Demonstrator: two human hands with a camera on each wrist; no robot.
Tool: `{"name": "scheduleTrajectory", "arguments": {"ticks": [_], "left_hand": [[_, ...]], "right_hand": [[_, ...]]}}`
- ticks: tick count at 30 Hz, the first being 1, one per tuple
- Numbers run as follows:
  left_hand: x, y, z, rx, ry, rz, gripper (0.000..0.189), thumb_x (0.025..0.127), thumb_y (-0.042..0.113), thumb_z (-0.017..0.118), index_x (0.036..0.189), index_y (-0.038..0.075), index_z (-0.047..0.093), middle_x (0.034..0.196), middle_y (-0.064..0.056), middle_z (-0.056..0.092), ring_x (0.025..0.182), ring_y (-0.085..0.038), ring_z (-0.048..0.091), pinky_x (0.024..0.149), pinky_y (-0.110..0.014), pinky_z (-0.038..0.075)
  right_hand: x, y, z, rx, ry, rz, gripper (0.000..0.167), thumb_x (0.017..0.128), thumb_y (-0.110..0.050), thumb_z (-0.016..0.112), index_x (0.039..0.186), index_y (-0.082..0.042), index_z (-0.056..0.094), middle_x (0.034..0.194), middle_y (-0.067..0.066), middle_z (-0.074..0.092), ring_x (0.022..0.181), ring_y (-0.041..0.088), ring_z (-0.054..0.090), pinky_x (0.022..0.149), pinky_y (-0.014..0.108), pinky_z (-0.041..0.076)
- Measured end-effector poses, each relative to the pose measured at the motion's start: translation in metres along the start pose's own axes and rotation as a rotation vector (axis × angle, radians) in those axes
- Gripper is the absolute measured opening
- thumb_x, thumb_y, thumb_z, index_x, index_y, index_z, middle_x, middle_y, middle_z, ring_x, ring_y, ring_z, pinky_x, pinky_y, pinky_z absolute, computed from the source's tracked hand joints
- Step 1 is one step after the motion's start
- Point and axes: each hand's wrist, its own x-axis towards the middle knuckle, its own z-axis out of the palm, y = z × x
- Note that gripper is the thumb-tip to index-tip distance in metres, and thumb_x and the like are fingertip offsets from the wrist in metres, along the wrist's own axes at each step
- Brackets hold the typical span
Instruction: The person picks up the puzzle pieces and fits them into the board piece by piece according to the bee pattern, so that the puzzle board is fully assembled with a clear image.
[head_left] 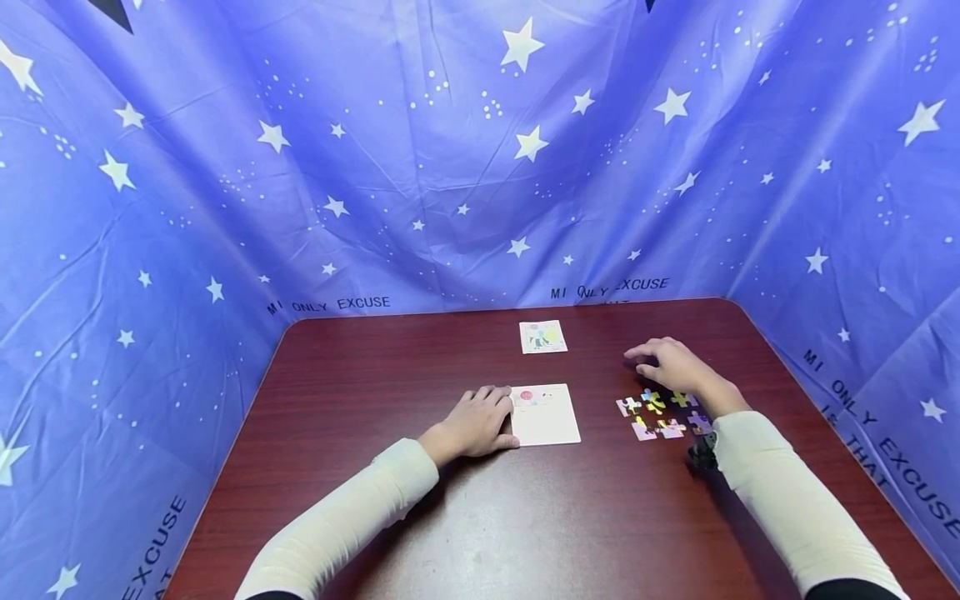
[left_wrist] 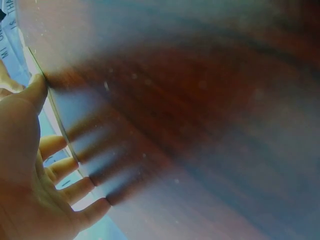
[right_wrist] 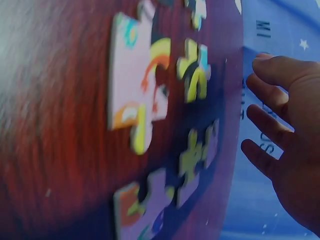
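My left hand [head_left: 477, 422] rests on the table at the left edge of a white square board [head_left: 546, 425]; its fingertips and thumb touch that edge. Coloured printing, with a pinkish-red round shape, shows along the board's upper left part. To the right lies a loose group of jigsaw puzzle pieces [head_left: 643, 429], several of them, in yellow, pink and purple. Just beyond these, my right hand [head_left: 670, 364] hovers with loosely extended fingers and nothing in them. In the right wrist view, a large pink puzzle piece [right_wrist: 132, 75] lies nearest the camera, with the fingers off to the right.
A small picture card [head_left: 543, 337] lies behind the board, near the table's far side. The reddish-brown table [head_left: 360, 367] has a blue curtain [head_left: 442, 167] with white stars around its back and sides. A dark device [head_left: 702, 454] sits beneath the right wrist.
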Motion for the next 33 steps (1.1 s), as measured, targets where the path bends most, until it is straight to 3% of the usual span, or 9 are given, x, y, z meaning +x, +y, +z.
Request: {"name": "scheduleTrajectory", "arguments": {"ticks": [4, 8, 11, 19, 26, 33], "left_hand": [[0.0, 0.0, 0.002, 0.003, 0.003, -0.002, 0.052, 0.093, 0.064, 0.059, 0.115, 0.017, 0.056, 0.157, -0.008, 0.046, 0.138, -0.03, 0.049, 0.104, -0.05, 0.047], [0.001, -0.001, 0.003, 0.005, 0.01, 0.001, 0.052, 0.093, 0.065, 0.059, 0.115, 0.017, 0.056, 0.156, -0.008, 0.046, 0.138, -0.031, 0.05, 0.104, -0.05, 0.047], [0.002, -0.001, 0.004, 0.005, 0.011, 0.003, 0.053, 0.093, 0.065, 0.058, 0.114, 0.017, 0.055, 0.156, -0.008, 0.046, 0.137, -0.031, 0.05, 0.103, -0.05, 0.047], [0.0, -0.001, 0.003, 0.004, 0.006, 0.0, 0.053, 0.093, 0.065, 0.058, 0.115, 0.018, 0.056, 0.156, -0.007, 0.046, 0.138, -0.03, 0.05, 0.104, -0.049, 0.047], [-0.001, 0.0, 0.002, 0.002, 0.007, 0.002, 0.053, 0.092, 0.065, 0.059, 0.115, 0.017, 0.056, 0.156, -0.008, 0.047, 0.138, -0.03, 0.05, 0.103, -0.049, 0.047], [-0.001, 0.0, 0.001, 0.004, 0.005, 0.001, 0.053, 0.093, 0.065, 0.059, 0.116, 0.017, 0.056, 0.156, -0.008, 0.046, 0.138, -0.03, 0.049, 0.103, -0.049, 0.047]], "right_hand": [[-0.007, 0.011, -0.001, 0.003, 0.011, 0.034, 0.03, 0.093, -0.008, 0.068, 0.123, -0.006, 0.072, 0.116, 0.021, 0.07, 0.111, 0.043, 0.06, 0.099, 0.061, 0.042], [-0.015, 0.02, -0.002, 0.005, 0.03, 0.047, 0.03, 0.093, -0.008, 0.068, 0.122, -0.006, 0.073, 0.111, 0.019, 0.069, 0.093, 0.03, 0.063, 0.091, 0.053, 0.047], [-0.021, 0.026, -0.004, 0.006, 0.039, 0.049, 0.031, 0.091, -0.006, 0.068, 0.122, -0.004, 0.072, 0.11, 0.02, 0.069, 0.091, 0.029, 0.064, 0.089, 0.054, 0.048], [-0.031, 0.038, -0.003, 0.01, 0.012, 0.092, 0.038, 0.088, -0.001, 0.067, 0.126, 0.001, 0.068, 0.122, 0.029, 0.064, 0.114, 0.045, 0.06, 0.099, 0.063, 0.044], [-0.034, 0.039, -0.002, -0.025, -0.022, 0.073, 0.043, 0.082, 0.007, 0.064, 0.125, 0.002, 0.068, 0.122, 0.032, 0.063, 0.107, 0.043, 0.061, 0.094, 0.059, 0.048], [-0.034, 0.039, 0.0, -0.056, -0.013, 0.053, 0.036, 0.084, 0.002, 0.068, 0.119, -0.001, 0.073, 0.113, 0.024, 0.066, 0.107, 0.044, 0.062, 0.094, 0.06, 0.047]]}}
